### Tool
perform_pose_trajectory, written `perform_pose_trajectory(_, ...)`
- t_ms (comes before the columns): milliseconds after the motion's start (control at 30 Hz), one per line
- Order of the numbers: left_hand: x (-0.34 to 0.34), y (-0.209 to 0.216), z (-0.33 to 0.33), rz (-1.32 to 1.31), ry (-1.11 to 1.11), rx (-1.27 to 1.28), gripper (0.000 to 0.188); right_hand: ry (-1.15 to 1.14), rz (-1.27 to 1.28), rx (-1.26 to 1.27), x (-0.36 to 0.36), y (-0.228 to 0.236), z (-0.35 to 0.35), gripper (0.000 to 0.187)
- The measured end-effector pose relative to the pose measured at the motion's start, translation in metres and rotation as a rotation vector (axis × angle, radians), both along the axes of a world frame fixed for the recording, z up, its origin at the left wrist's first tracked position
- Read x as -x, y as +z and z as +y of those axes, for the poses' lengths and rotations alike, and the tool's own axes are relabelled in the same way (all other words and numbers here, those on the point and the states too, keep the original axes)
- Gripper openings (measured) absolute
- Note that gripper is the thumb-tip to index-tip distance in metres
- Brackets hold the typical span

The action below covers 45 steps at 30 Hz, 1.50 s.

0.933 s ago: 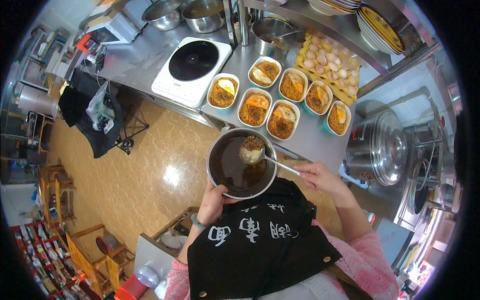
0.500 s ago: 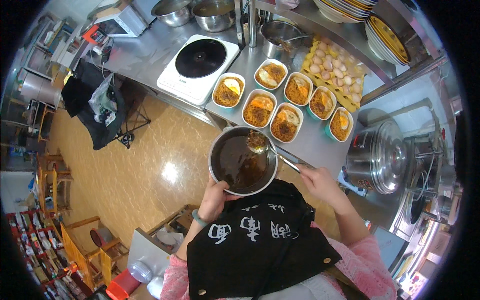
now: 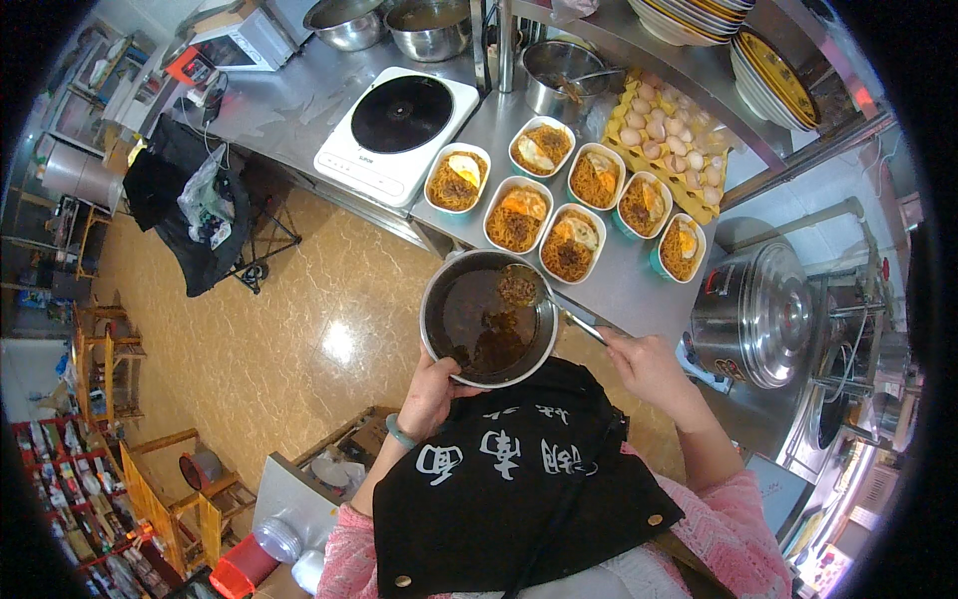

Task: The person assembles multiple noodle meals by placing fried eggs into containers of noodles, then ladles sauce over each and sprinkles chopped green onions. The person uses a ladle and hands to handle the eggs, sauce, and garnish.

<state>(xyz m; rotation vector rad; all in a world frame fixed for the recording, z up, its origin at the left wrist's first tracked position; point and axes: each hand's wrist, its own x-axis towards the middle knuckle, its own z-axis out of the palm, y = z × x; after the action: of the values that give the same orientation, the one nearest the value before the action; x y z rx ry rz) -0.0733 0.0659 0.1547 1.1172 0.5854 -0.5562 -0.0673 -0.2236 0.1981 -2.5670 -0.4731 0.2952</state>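
Observation:
My left hand (image 3: 431,395) grips the near left rim of a deep round metal pot (image 3: 429,324), held just off the counter's front edge. Dark brown, oily sauce (image 3: 474,314) with bits in it fills part of the pot. In my right hand (image 3: 647,365) is the handle of a metal ladle (image 3: 581,323). Its bowl sits inside the pot by the far right wall, full of minced brown topping. Beyond the pot stand several white tubs of noodles, the nearest (image 3: 572,245) topped with egg and brown mince.
On the steel counter (image 3: 269,120) are a white induction cooker (image 3: 369,180), a yellow tray of eggs (image 3: 669,140) and a steel pot (image 3: 559,85). A large lidded steel pot (image 3: 763,314) stands at right. A black folding chair (image 3: 205,255) is on the floor at left.
The ladle's bowl has gone lower into the pot, and my right hand has shifted slightly right and down. The pot has moved a little to the right in my left hand.

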Motion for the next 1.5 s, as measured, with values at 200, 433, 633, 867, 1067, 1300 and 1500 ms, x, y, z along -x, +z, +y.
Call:
perform_pose_trajectory(200,-0.001,-0.005,0.0,0.006,-0.001,0.017,0.058,0.012,0.006,0.061,0.001,0.004,-0.001,0.027)
perform_pose_trajectory(433,0.001,-0.015,0.001,0.009,0.004,0.028,0.054,-0.006,-0.037,0.046,0.0,0.006,0.0,0.026)
perform_pose_trajectory(633,-0.002,-0.012,0.001,0.027,-0.027,0.038,0.051,-0.017,-0.06,0.031,-0.002,0.007,0.001,0.025)
perform_pose_trajectory(867,-0.005,-0.007,-0.003,0.019,0.01,0.039,0.051,-0.006,-0.117,-0.015,-0.003,0.003,-0.006,0.026)
perform_pose_trajectory(1067,-0.007,-0.008,-0.001,0.025,-0.007,0.067,0.064,-0.084,0.223,-0.172,-0.006,-0.01,-0.023,0.028)
perform_pose_trajectory(1300,-0.011,-0.013,-0.002,0.05,0.035,0.127,0.061,-0.488,0.819,-0.79,-0.011,-0.025,-0.04,0.03)
perform_pose_trajectory(1500,-0.009,-0.016,0.0,0.068,0.057,0.106,0.055,-0.729,0.609,-0.926,-0.029,-0.039,-0.071,0.031)
